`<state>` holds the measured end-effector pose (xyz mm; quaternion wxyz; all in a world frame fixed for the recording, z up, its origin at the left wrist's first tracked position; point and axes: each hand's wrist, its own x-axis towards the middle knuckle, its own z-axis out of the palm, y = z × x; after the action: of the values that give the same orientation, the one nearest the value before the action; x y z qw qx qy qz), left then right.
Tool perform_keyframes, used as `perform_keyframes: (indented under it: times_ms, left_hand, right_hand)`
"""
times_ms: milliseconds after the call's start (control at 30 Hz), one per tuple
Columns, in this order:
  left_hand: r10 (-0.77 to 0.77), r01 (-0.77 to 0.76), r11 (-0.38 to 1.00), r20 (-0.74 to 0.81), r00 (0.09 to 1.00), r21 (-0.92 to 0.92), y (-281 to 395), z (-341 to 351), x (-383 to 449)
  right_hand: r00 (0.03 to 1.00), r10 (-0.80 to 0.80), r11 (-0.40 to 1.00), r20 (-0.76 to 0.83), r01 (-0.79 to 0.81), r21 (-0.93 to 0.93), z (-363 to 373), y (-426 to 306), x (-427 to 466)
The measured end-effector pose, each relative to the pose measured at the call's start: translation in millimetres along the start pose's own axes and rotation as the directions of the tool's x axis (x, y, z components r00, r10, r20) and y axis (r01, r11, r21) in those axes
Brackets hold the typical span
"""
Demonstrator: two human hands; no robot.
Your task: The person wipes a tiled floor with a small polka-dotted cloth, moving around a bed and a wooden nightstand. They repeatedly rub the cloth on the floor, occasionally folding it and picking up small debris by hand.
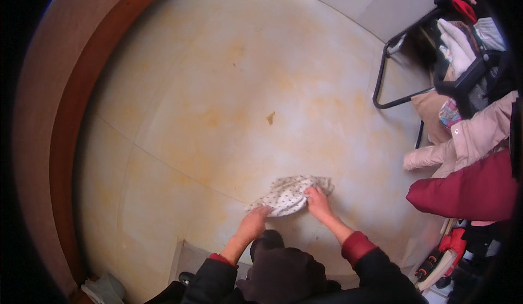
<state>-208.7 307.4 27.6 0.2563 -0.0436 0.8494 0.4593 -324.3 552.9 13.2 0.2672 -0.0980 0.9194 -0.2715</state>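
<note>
A white cloth with small dark dots (288,196) hangs bunched between my two hands, low in the head view, above the pale floor. My left hand (256,221) grips its left end. Farther right, my right hand (318,204) pinches the cloth near its right end, and a crumpled part of it shows beyond my fingers. Most fingertips of both hands are hidden by the cloth or the hands themselves.
A wooden bed frame (65,112) curves along the left. At right, a black metal-framed chair (380,79) bears heaped clothes, near a pink jacket (478,134) and a dark red garment (466,189). A plastic bag (104,289) lies bottom left; a small brown scrap (270,118) lies on the floor.
</note>
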Motion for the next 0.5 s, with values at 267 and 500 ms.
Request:
perform_keyframes:
  times_ms: [267,500]
  left_hand:
    - [-0.060,-0.008,0.964,-0.248,0.967,-0.264,46,-96,24]
    - [-0.110,0.298,0.924,-0.581,0.807,0.239,-52,-175,30]
  right_hand:
    - [0.870,-0.345,0.877,-0.352,0.433,0.208,-77,-76,79]
    - [0.752,-0.659,0.735,-0.001,0.644,-0.214,-6,-225,224]
